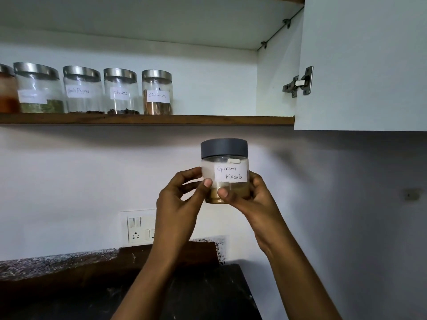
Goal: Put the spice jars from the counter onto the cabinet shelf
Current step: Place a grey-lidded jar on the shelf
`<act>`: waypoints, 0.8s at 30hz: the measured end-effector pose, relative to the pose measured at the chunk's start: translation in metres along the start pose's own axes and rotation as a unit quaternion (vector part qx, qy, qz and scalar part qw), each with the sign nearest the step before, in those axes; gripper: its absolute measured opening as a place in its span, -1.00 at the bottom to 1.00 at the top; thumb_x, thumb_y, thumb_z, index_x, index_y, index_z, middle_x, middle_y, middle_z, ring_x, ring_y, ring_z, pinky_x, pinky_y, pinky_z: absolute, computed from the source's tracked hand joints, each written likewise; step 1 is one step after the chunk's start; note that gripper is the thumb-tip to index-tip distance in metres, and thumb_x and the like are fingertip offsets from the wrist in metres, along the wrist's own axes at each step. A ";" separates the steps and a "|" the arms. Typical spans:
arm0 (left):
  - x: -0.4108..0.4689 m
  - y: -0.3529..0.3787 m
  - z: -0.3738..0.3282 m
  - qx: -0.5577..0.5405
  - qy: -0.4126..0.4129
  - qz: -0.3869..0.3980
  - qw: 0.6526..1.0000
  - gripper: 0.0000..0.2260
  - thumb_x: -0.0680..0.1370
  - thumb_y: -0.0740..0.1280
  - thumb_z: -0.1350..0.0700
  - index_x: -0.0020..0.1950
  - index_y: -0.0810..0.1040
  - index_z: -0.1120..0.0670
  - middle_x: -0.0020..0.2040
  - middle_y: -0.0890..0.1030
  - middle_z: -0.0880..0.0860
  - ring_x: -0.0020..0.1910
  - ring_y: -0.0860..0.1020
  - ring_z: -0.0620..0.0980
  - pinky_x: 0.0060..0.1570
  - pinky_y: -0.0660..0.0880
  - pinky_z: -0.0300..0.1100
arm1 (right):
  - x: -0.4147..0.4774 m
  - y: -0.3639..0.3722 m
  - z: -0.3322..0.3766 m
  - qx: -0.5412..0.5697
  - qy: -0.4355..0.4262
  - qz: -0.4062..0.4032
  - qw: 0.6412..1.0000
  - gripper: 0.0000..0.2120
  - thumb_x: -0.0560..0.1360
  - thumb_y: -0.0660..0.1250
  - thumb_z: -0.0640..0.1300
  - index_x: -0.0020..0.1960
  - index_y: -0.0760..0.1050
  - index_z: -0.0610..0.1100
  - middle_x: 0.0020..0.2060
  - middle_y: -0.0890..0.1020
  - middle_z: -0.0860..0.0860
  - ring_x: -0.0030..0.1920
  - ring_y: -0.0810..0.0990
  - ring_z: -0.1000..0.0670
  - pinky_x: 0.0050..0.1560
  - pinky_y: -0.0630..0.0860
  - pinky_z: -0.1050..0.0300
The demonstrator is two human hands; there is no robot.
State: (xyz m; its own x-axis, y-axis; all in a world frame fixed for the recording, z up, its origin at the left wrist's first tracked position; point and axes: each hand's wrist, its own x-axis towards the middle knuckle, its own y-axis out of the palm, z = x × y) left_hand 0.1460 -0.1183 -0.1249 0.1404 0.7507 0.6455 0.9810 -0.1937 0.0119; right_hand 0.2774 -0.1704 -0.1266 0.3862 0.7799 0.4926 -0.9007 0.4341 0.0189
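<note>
A clear jar (225, 167) with a grey lid and a "Garam Masala" label is held in the air below the cabinet shelf (208, 120). My left hand (182, 199) grips its left side, thumb on the front. My right hand (250, 199) grips its right side and bottom. On the shelf stand several steel-lidded jars in a row: a cinnamon jar (157, 92), a cloves jar (120, 91), a black pepper jar (82, 90), a jar of green herbs (38, 87) and a reddish jar (7, 91) at the left edge.
The open cabinet door (365, 65) with its hinge (299, 83) hangs at the right. The shelf stretch right of the cinnamon jar is bare. A switch and socket plate (138, 227) is on the wall. The dark counter (184, 296) lies below.
</note>
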 end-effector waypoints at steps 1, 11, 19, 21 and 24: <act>-0.001 0.001 -0.002 0.001 0.007 0.009 1.000 -0.72 0.48 0.39 0.07 0.19 0.57 -0.02 0.06 0.63 -0.18 0.00 0.57 -0.38 -0.20 0.43 -0.58 | 0.000 0.000 0.002 -0.012 -0.008 -0.004 1.000 -0.20 0.06 0.46 0.20 0.26 0.29 0.15 0.12 0.53 0.18 0.09 0.54 0.16 -0.07 0.52 0.33; 0.047 0.018 -0.031 0.049 0.101 0.041 0.993 -0.44 0.48 0.41 0.04 0.46 0.35 0.01 0.28 0.54 -0.11 0.16 0.51 -0.30 0.09 0.38 -0.59 | 0.047 -0.015 0.049 -0.045 -0.084 0.033 0.995 -0.58 0.42 0.34 0.09 0.26 0.44 0.11 0.14 0.60 0.16 0.22 0.51 0.15 0.26 0.39 0.15; 0.148 0.019 -0.067 0.097 0.169 0.064 0.979 -0.68 0.48 0.39 0.08 0.24 0.54 0.04 0.08 0.66 -0.03 0.08 0.60 -0.11 0.10 0.50 -0.21 | 0.142 -0.012 0.104 -0.064 -0.128 0.052 0.988 -0.64 0.48 0.37 -0.13 0.27 0.48 -0.12 0.14 0.63 -0.01 0.15 0.59 0.02 0.20 0.44 0.16; 0.170 0.018 -0.066 0.155 0.149 0.058 0.975 -0.70 0.47 0.38 0.04 0.19 0.56 0.04 0.04 0.67 -0.01 0.05 0.60 -0.04 0.05 0.52 -0.13 | 0.163 -0.007 0.105 -0.091 -0.116 0.053 0.988 -0.62 0.48 0.37 -0.15 0.28 0.46 -0.15 0.15 0.61 -0.02 0.15 0.57 0.02 0.10 0.43 0.21; 0.191 0.017 -0.061 0.259 0.095 0.045 0.960 -0.73 0.49 0.38 0.05 0.16 0.57 0.06 0.00 0.66 0.01 -0.01 0.60 0.02 -0.07 0.50 -0.14 | 0.186 0.002 0.101 -0.135 -0.082 0.058 0.986 -0.60 0.47 0.38 -0.16 0.28 0.44 -0.20 0.16 0.60 -0.07 0.09 0.55 0.01 0.04 0.41 0.20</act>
State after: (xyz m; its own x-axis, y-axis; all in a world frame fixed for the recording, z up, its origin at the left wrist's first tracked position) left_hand 0.1817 -0.0163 0.0452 0.2491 0.6080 0.7538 0.9080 0.1241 -0.4001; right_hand 0.3274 -0.0704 0.0534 0.2267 0.7570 0.6128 -0.8422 0.4684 -0.2671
